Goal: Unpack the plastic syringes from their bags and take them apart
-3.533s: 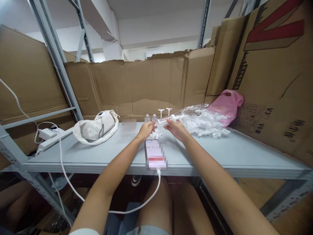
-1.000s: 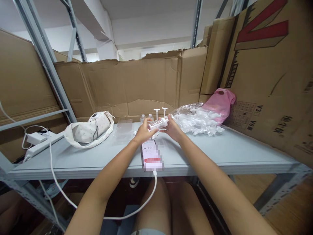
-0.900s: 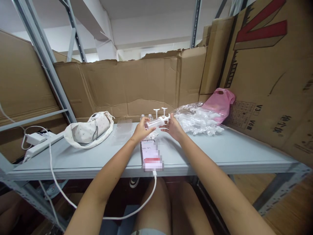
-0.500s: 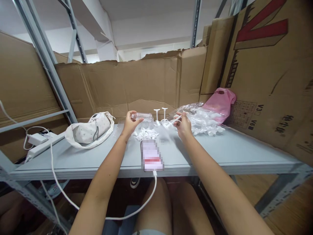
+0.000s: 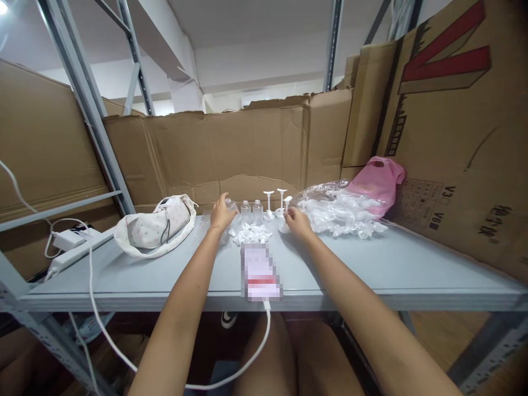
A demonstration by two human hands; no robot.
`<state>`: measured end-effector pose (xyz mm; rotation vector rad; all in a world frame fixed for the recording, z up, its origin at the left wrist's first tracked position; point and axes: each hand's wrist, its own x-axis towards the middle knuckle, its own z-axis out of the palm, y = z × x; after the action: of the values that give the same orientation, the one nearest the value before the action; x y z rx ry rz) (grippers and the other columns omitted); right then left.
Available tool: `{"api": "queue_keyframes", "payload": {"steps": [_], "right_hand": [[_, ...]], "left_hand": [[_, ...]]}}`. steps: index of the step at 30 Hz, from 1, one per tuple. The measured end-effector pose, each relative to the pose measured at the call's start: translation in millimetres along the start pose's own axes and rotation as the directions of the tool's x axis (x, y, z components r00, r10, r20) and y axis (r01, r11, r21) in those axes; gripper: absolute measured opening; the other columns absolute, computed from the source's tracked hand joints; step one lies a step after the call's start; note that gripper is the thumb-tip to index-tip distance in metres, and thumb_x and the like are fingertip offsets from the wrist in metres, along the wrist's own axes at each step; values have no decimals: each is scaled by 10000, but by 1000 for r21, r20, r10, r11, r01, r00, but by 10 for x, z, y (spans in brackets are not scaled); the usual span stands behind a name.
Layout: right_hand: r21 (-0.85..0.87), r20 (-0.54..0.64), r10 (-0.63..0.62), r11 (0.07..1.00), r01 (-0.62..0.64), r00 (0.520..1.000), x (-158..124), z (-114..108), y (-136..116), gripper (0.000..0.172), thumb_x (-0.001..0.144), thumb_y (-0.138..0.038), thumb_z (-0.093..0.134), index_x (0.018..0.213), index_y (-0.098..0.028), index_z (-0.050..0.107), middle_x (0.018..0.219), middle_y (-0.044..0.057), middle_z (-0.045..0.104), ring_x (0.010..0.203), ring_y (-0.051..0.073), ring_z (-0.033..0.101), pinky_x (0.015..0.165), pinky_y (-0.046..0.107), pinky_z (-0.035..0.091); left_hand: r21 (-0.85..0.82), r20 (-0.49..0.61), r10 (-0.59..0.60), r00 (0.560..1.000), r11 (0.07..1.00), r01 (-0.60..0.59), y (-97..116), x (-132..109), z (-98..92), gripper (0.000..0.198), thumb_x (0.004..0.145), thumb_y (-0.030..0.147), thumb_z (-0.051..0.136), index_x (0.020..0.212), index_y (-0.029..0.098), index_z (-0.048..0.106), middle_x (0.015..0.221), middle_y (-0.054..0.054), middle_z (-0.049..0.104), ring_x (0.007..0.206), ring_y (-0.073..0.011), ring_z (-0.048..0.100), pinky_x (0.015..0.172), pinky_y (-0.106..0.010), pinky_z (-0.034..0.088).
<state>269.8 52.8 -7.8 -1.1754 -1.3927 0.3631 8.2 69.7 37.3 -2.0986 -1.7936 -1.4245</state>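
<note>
My left hand (image 5: pixel 223 215) is around a small clear plastic bottle (image 5: pixel 231 205), thumb in front and a finger behind. This bottle stands upright in a row with two other clear bottles (image 5: pixel 258 210). My right hand (image 5: pixel 298 222) pinches a white pump dispenser (image 5: pixel 287 203) upright, its flat head above my fingers; its lower part is partly covered by the hand. Two more white pump dispensers (image 5: pixel 269 203) stand just left of it. In front of the bottles lies a heap of small white plastic parts (image 5: pixel 251 233).
A phone (image 5: pixel 260 272) with a white charging cable (image 5: pixel 268 330) lies at the front edge. Right of my hand is a clear bag of white parts (image 5: pixel 344 212) beside a pink bag (image 5: pixel 377 184). A cloth bag (image 5: pixel 157 228) and power strip (image 5: pixel 78 247) lie left. Cardboard (image 5: pixel 231 148) walls the back.
The bottle in my left hand was lying sideways above the others and is now upright beside them. My right hand has moved left and down, bringing the white pump dispenser upright near the other two.
</note>
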Motion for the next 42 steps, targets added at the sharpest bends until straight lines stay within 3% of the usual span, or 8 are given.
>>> {"api": "queue_keyframes", "payload": {"steps": [10,19,23,25,28,33,37,42], "right_hand": [[-64,58,37,997,-34,998,144,158,51,103,678,-122,624,657,-223,629,727,42,687,821,230,637,859,380,439],[54,42,96,994,-98,994,276,320,51,158,692,-135,623,825,-206,669,873,52,706,839,201,637,883,372,450],[-158,-22,1,987,-5,1000,271,100,1,239,792,-169,531,991,-168,664,1026,122,679,931,234,619,887,382,441],[-383,-75,-97,922,61,992,271,-95,-49,289,834,-181,478,1075,-153,636,1108,151,647,1033,270,574,917,409,415],[-650,-181,-127,760,-21,975,291,-426,-106,344,849,-230,499,1163,-125,590,1194,196,588,1179,345,464,968,498,339],[-753,-367,99,553,-358,925,364,-889,-58,532,830,-420,572,1177,-17,570,1223,290,533,1211,413,410,962,563,297],[-807,-334,211,440,-394,919,391,-1058,-36,594,834,-554,507,1116,-45,627,1253,278,529,1215,414,415,948,551,322],[-849,-234,386,366,-382,892,397,-1055,-143,634,668,-659,642,1020,-133,659,1174,214,602,1197,390,473,946,506,375]], "left_hand": [[-3,120,-55,991,998,56,-91,99,268,752,674,138,693,1352,195,372,1310,-172,538,1198,-239,536,986,-371,397],[43,19,40,999,998,-40,172,-135,109,545,782,258,611,1301,221,450,1281,-144,516,1232,-288,486,1029,-416,375],[-8,56,97,994,995,-97,293,-226,95,434,797,267,596,1222,229,514,1227,-116,548,1193,-271,508,1018,-407,396],[-23,73,124,990,992,-123,331,-260,115,398,799,262,593,1191,231,533,1219,-109,558,1198,-270,501,1022,-413,396],[-30,103,142,984,990,-140,365,-295,149,377,801,260,588,1175,230,548,1222,-99,560,1196,-268,500,1028,-412,392],[-30,134,162,978,987,-159,373,-316,189,375,800,250,580,1172,205,567,1252,-108,549,1207,-271,489,1046,-415,376],[-36,151,191,970,982,-187,383,-333,206,355,803,248,574,1155,204,582,1251,-103,555,1202,-267,492,1048,-424,376],[-11,190,234,954,972,-236,428,-375,198,337,816,249,561,1150,213,588,1247,-92,555,1222,-260,480,1067,-421,359]]}}
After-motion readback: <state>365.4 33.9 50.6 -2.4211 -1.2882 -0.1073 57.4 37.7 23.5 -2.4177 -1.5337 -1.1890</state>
